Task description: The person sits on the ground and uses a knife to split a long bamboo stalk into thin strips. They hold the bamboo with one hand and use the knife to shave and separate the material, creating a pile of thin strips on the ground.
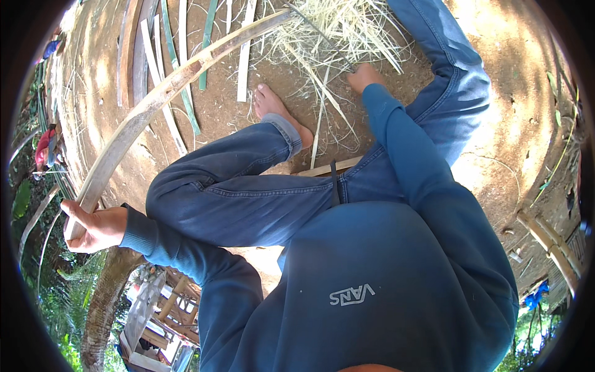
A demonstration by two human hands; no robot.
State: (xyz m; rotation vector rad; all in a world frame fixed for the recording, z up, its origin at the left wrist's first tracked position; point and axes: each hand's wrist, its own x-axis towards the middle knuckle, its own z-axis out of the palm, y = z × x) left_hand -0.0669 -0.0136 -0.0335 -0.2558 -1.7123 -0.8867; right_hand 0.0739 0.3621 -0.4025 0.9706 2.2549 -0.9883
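My left hand (98, 229) is closed round the near end of a long, pale split-bamboo strip (145, 110). From there the strip runs up and to the right, bending in the wide view, to the far middle. My right hand (364, 78) grips a long thin knife (319, 32), its fingers wrapped round a handle that they mostly hide. The narrow dark blade slants up and left until its tip end meets the strip's far end; whether it cuts into the strip I cannot tell. Beneath the blade lies a heap of pale shavings (353, 28).
Several green and pale strips (246, 56) lie on the dirt floor at the far left, beside wider brown slats (129, 53). My bare foot (276, 111) rests between them and the shavings. Bamboo poles (551, 245) lie at the right edge; a tree trunk (105, 310) stands lower left.
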